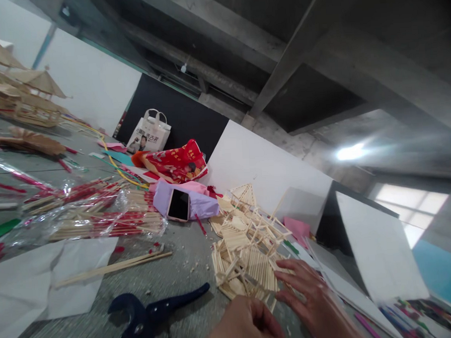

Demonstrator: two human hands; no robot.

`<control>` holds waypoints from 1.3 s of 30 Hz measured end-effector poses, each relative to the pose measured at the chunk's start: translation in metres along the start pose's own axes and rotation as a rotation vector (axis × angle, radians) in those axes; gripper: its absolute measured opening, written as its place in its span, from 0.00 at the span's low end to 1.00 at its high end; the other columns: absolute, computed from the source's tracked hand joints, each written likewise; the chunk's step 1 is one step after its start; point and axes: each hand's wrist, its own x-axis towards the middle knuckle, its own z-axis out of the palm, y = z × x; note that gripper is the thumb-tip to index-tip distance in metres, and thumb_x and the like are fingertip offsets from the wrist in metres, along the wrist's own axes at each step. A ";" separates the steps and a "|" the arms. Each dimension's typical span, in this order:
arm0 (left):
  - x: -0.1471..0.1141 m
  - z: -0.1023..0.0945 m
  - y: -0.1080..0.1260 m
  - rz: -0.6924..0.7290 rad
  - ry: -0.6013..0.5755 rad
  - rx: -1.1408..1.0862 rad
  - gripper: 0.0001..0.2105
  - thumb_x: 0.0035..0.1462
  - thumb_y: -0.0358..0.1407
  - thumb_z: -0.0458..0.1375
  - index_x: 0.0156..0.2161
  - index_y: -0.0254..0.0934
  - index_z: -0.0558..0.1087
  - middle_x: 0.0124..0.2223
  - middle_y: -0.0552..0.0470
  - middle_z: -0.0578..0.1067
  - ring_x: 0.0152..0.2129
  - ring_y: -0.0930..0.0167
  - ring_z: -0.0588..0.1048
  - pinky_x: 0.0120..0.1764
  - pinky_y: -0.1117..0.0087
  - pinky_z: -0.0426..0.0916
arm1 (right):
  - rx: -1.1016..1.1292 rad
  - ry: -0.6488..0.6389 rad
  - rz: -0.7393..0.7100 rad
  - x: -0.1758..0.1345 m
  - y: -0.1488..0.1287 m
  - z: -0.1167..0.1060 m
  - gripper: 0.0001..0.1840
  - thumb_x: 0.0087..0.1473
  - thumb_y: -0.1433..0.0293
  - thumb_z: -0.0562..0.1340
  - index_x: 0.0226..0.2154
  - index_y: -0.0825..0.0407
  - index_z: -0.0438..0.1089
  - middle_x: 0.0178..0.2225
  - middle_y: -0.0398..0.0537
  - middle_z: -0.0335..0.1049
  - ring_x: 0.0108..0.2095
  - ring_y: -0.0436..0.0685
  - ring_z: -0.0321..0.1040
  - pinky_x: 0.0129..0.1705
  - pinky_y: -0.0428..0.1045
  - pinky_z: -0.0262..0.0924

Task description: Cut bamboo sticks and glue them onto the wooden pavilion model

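Small structures built of thin wooden sticks lie in a cluster in front of my hands in the head view. At the bottom edge my left hand is closed with its fingers curled, close to the near end of the cluster; whatever it may hold is hidden. My right hand has its fingers stretched and apart, with the fingertips beside the right side of the stick structures. I cannot tell if they touch. A dark blue pipe cutter rests on the table to the left of my left hand.
Plastic-wrapped bundles of red-ended sticks, white paper and loose sticks lie left. A phone rests on purple paper. Behind stand a red bag and white tote bag. A wooden pavilion model stands far left.
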 end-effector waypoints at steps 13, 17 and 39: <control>0.003 0.004 0.002 -0.021 0.023 0.009 0.05 0.31 0.28 0.61 0.17 0.34 0.68 0.16 0.60 0.66 0.15 0.81 0.61 0.23 0.76 0.54 | -0.076 0.044 -0.065 0.009 -0.005 -0.003 0.17 0.54 0.58 0.57 0.38 0.52 0.71 0.38 0.54 0.71 0.40 0.60 0.68 0.36 0.54 0.68; 0.002 0.004 0.003 -0.042 0.024 -0.010 0.05 0.30 0.30 0.60 0.16 0.34 0.67 0.16 0.60 0.65 0.15 0.81 0.61 0.24 0.76 0.55 | -0.115 0.058 -0.073 0.008 -0.002 -0.003 0.17 0.54 0.58 0.58 0.40 0.52 0.70 0.39 0.54 0.71 0.40 0.61 0.68 0.36 0.55 0.68; 0.005 0.004 -0.001 -0.018 0.000 0.004 0.06 0.30 0.32 0.62 0.16 0.35 0.68 0.16 0.60 0.66 0.15 0.81 0.61 0.24 0.76 0.53 | -0.050 0.031 -0.009 0.004 -0.005 -0.003 0.13 0.53 0.59 0.59 0.32 0.49 0.71 0.39 0.53 0.70 0.41 0.64 0.67 0.37 0.59 0.67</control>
